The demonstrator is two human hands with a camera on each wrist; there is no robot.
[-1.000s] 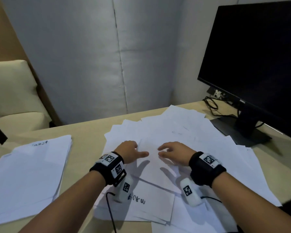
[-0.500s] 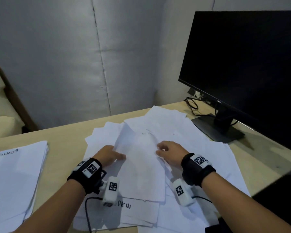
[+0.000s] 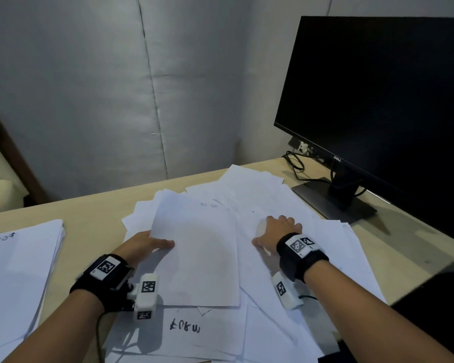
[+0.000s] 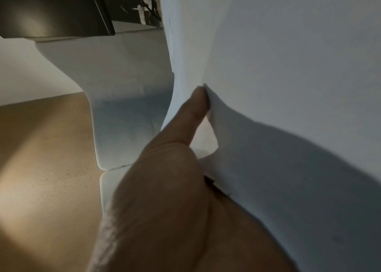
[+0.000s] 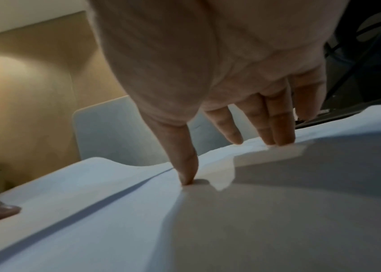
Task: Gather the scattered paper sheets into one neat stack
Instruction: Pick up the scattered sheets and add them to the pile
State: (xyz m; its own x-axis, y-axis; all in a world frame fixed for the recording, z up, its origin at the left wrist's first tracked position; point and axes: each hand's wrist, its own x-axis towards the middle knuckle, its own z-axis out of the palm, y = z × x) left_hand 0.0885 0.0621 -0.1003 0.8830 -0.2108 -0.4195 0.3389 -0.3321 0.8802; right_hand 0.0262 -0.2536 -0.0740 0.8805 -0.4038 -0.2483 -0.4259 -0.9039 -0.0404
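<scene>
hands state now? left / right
Left hand: pinching the top sheet at its left edge.
Right hand: open, straight fingers pressing the scattered sheets.

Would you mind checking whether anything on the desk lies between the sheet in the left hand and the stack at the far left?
Nothing visible does. The left hand pinches the sheet by its left edge, and only bare desk separates it from the stack.

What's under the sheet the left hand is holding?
Under the held sheet, more scattered sheets fan out, including one handwritten sheet. The left hand pinches its edge, fingers hidden beneath. How many sheets it covers cannot be told.
</scene>
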